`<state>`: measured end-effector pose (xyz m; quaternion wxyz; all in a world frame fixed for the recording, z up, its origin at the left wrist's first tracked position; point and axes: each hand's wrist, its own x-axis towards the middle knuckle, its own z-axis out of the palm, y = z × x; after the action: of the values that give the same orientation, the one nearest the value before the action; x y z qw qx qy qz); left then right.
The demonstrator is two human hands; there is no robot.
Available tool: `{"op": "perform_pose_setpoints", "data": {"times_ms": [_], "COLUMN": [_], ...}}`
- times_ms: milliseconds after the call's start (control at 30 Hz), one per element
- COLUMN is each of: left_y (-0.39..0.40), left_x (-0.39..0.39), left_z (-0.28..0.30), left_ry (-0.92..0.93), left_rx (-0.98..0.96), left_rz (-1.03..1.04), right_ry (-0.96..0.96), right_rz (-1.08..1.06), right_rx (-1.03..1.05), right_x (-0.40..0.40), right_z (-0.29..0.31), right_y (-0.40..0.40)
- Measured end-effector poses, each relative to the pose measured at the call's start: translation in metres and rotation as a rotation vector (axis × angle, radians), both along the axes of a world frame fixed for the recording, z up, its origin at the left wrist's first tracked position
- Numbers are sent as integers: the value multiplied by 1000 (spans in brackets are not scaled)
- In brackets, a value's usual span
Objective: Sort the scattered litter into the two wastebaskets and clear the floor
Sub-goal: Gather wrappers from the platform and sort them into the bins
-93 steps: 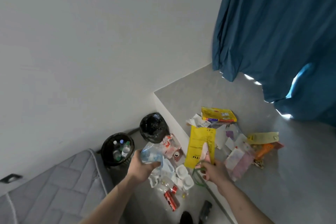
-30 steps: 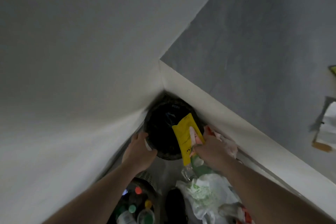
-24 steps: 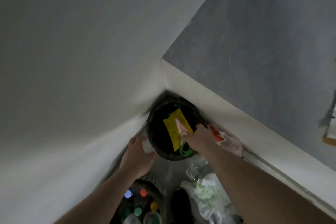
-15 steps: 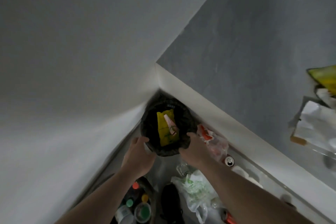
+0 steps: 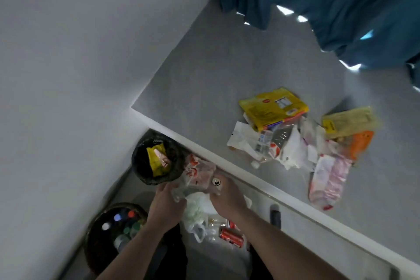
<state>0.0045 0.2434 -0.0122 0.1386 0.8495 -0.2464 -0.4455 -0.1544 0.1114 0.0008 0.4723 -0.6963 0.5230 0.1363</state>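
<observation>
Grasping a crumpled clear wrapper [image 5: 200, 177], both hands' fingers [image 5: 169, 191] work beside the raised grey platform [image 5: 216, 88] under blue curtains [image 5: 341, 2].

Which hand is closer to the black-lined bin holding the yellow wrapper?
Left. The left hand sits just below the rim of the black-lined bin, gripping the clear plastic bag. The right hand is farther to the right, beyond that bag.

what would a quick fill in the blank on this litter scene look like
1. The yellow packet lies inside the wastebasket lined with a ____ bag.
2. The other wastebasket holds mostly ____.
3. The curtain is ____.
4. The red can lies on its ____.

Missing words: black; bottles; blue; side
</observation>
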Motion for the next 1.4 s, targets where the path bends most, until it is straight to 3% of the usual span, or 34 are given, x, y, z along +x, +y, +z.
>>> {"op": "perform_pose_setpoints", "data": {"times_ms": [267,433,567,800,1133,1400], "left_y": [14,22,19,18,18,-74], "left_x": [-160,-242,-273,-307,-387,-459], "left_z": [118,165,198,221,246,251], "left_ry": [-124,-150,-228,-318,-384,-405], "left_rx": [-156,-89,-52,-17,-22,58], "left_rz": [-33,-128,-245,-429,-493,-476], "right_ry": [-50,41,76,120,223,203], "right_rz": [176,286,237,235,247,279], "right_rx": [-61,-96,-119,-239,-265,-269], "right_x": [-194,-305,-359,-435,-510,-575], "right_z": [99,158,185,195,215,221], "right_y": [-15,-33,-33,-10,-25,-103]}}
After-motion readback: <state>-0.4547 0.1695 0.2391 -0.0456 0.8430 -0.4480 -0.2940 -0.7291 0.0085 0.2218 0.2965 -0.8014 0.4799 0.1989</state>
